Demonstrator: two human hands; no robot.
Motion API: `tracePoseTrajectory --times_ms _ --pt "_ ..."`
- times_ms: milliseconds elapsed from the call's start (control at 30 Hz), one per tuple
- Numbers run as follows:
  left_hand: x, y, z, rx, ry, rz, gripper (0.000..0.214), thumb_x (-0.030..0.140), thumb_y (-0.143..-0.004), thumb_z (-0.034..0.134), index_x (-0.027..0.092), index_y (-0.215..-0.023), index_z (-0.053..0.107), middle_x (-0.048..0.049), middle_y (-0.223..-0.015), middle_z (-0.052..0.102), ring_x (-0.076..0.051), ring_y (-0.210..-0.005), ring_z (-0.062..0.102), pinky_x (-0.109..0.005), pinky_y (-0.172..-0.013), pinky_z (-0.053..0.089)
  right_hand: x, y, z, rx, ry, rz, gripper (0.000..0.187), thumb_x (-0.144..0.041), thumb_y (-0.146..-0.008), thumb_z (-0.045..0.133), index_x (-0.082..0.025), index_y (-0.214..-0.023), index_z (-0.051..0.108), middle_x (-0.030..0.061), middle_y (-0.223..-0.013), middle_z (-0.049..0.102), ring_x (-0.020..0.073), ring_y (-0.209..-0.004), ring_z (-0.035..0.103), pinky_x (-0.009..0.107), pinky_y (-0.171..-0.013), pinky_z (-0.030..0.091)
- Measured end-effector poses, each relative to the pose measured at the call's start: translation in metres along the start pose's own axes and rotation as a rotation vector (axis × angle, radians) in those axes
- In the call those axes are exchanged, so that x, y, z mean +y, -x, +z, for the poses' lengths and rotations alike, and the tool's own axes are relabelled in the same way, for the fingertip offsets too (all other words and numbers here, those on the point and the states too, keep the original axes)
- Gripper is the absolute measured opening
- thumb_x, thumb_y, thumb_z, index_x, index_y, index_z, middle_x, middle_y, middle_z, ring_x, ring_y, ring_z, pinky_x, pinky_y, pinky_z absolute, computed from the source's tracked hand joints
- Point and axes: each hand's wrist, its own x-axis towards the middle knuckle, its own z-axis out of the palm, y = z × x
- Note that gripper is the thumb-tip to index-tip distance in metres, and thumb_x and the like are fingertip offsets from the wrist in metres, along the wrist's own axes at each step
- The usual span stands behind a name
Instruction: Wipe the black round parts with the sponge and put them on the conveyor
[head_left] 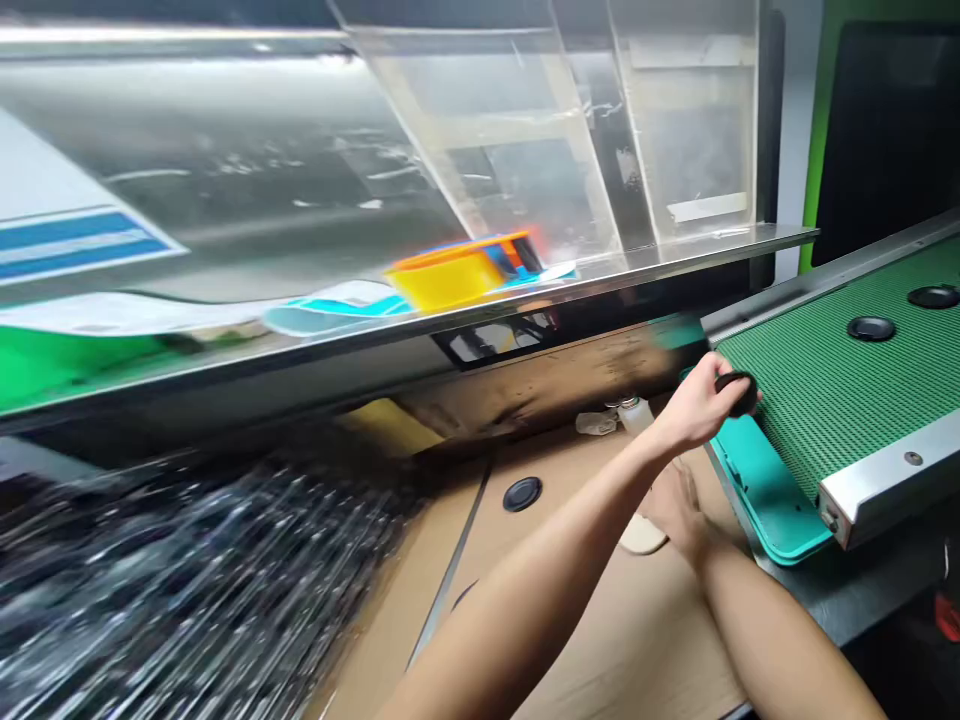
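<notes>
My left hand (709, 400) reaches across to the right and pinches a black round disc (738, 394) by its edge, over the near end of the green conveyor belt (817, 390). Under my left forearm, my right hand (675, 505) is low over the brown cardboard surface (600, 620). It is blurred and partly covered, so what its fingers do is hidden. Beside it lies a pale round pad (643, 536). Another black disc (522, 494) rests on the cardboard to the left, and a dark curved edge pokes out beside my left forearm.
Two black discs, one nearer (871, 328) and one farther (933, 297), lie on the belt. A teal tray (780, 500) sits beneath the belt's end. A small whitish bottle (634, 414) stands behind. Blurred shiny dark pieces (187, 590) fill the left. A yellow bin (450, 280) sits on the metal ledge.
</notes>
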Motion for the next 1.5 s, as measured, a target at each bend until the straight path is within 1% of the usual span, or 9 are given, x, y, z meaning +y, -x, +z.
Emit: tracePoseTrajectory --times_ms 167,367,467,567,633,833,1100,1333,1500 --pt "-0.045 0.114 -0.072 0.272 0.478 -0.315 0.037 0.039 -0.083 0.076 0.020 -0.098 0.049 -0.0081 -0.089 0.072 -0.020 -0.070 0.070 -0.030 -0.063 0.053 -0.005 0.000 -0.005 -0.008 0.111 0.067 0.023 -0.021 -0.093 0.052 -0.019 -0.108 0.069 0.0108 -0.110 0.067 0.0254 -0.106 0.056 0.035 -0.091 0.041" --pt "-0.126 0.184 -0.123 0.545 1.001 -0.360 0.042 0.044 -0.105 0.035 0.013 -0.112 0.062 -0.0167 -0.104 0.071 -0.025 -0.086 0.072 -0.031 -0.063 0.054 -0.037 0.012 -0.033 0.036 0.266 -0.095 0.024 -0.035 -0.099 0.048 -0.021 -0.101 0.066 0.0102 -0.110 0.064 0.0249 -0.107 0.053 0.035 -0.089 0.039" --pt "-0.150 0.189 -0.130 0.632 1.114 -0.332 0.040 0.034 -0.105 0.033 0.010 -0.105 0.066 -0.0154 -0.099 0.071 -0.024 -0.085 0.071 -0.029 -0.062 0.053 -0.042 0.020 -0.044 -0.200 0.287 -0.197 0.027 -0.049 -0.090 0.063 -0.023 -0.096 0.068 0.0086 -0.101 0.067 0.0245 -0.098 0.059 0.034 -0.083 0.041" --pt "-0.158 0.186 -0.139 0.681 1.183 -0.285 0.038 0.032 -0.103 0.037 0.011 -0.101 0.068 -0.0144 -0.101 0.072 -0.024 -0.089 0.071 -0.030 -0.067 0.055 -0.036 0.019 -0.051 -0.348 0.301 -0.295 0.033 -0.040 -0.077 0.077 -0.025 -0.105 0.068 0.0084 -0.103 0.069 0.0248 -0.095 0.061 0.034 -0.081 0.043" --pt "-0.158 0.183 -0.141 0.691 1.207 -0.285 0.037 0.032 -0.102 0.038 0.011 -0.099 0.069 -0.0156 -0.105 0.072 -0.025 -0.094 0.071 -0.032 -0.072 0.056 -0.033 0.015 -0.050 -0.309 0.259 -0.334 0.028 -0.034 -0.081 0.072 -0.026 -0.107 0.068 0.0078 -0.102 0.069 0.0243 -0.096 0.062 0.034 -0.081 0.044" --pt "-0.149 0.179 -0.122 0.637 1.248 -0.285 0.035 0.026 -0.101 0.040 0.011 -0.094 0.070 -0.0150 -0.105 0.074 -0.023 -0.101 0.070 -0.036 -0.094 0.055 -0.048 0.014 -0.022 0.090 0.022 -0.332 0.040 -0.043 -0.093 0.062 -0.021 -0.126 0.064 0.0110 -0.111 0.066 0.0263 -0.103 0.059 0.039 -0.092 0.047" --pt "-0.146 0.179 -0.114 0.526 1.325 -0.326 0.046 0.042 -0.104 0.033 0.012 -0.103 0.069 -0.0162 -0.111 0.074 -0.027 -0.112 0.069 -0.042 -0.108 0.049 -0.068 0.031 0.014 0.112 -0.038 -0.379 0.044 -0.041 -0.099 0.052 -0.017 -0.134 0.062 0.0144 -0.114 0.057 0.0261 -0.106 0.055 0.040 -0.092 0.050" --pt "-0.147 0.174 -0.115 0.558 1.281 -0.324 0.044 0.034 -0.104 0.034 0.010 -0.117 0.068 -0.0156 -0.112 0.074 -0.025 -0.111 0.069 -0.039 -0.108 0.050 -0.067 0.016 0.013 0.154 0.133 -0.310 0.044 -0.037 -0.099 0.048 -0.019 -0.137 0.061 0.0161 -0.118 0.057 0.0298 -0.108 0.052 0.046 -0.094 0.048" --pt "-0.148 0.173 -0.113 0.578 1.265 -0.344 0.044 0.037 -0.105 0.034 0.010 -0.110 0.069 -0.0157 -0.110 0.075 -0.025 -0.111 0.070 -0.038 -0.107 0.050 -0.065 0.017 0.012 0.086 0.138 -0.365 0.045 -0.037 -0.099 0.046 -0.020 -0.139 0.060 0.0166 -0.119 0.057 0.0293 -0.106 0.052 0.045 -0.093 0.049"
